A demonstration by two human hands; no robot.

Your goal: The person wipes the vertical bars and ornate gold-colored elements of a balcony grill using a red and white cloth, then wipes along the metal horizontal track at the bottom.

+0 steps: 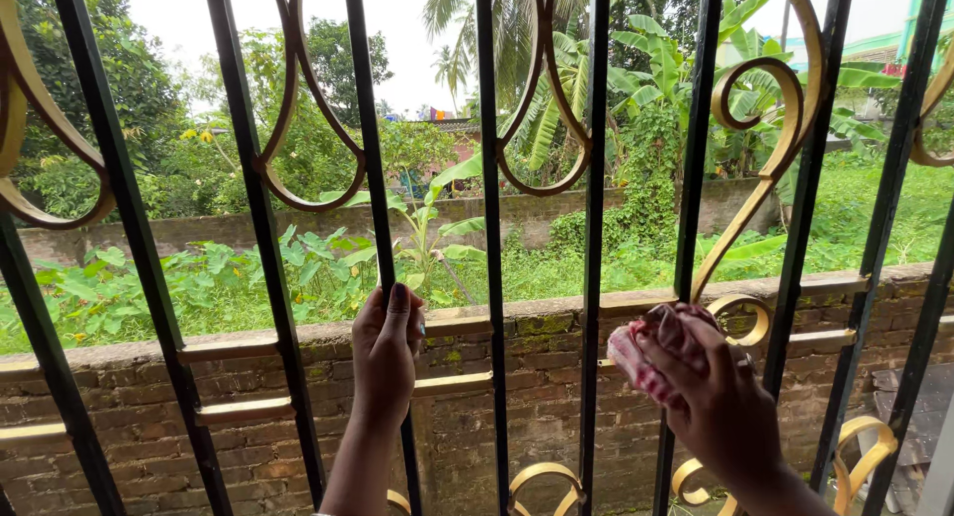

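Far left, black vertical iron bars (pixel 129 218) of the window grille with gold-painted curved scrollwork (pixel 20 178), and behind them leafy green plants (pixel 219 277) in front of a low mossy garden wall (pixel 199 233). Moving in, the left hand (pixel 386 352) is up on one thin black bar (pixel 376 178): fingers wrapped right around it, grip closed tight on the metal, thumb side facing us. Below it, the gold flat horizontal rails (pixel 238 409) run across, with a weathered red brick wall (pixel 537 377) just beyond the grille. Past the centre bars, banana trees (pixel 596 88) rise in the background. Now the right hand (pixel 717 402): its grip is bunched shut around a red-and-white checked cloth (pixel 644 362), which is pressed against the grille just beside a gold spiral scroll (pixel 743 317), near a black upright. A ring shows on one finger. Far right, more black bars and a grey slab (pixel 914 407) outside below.
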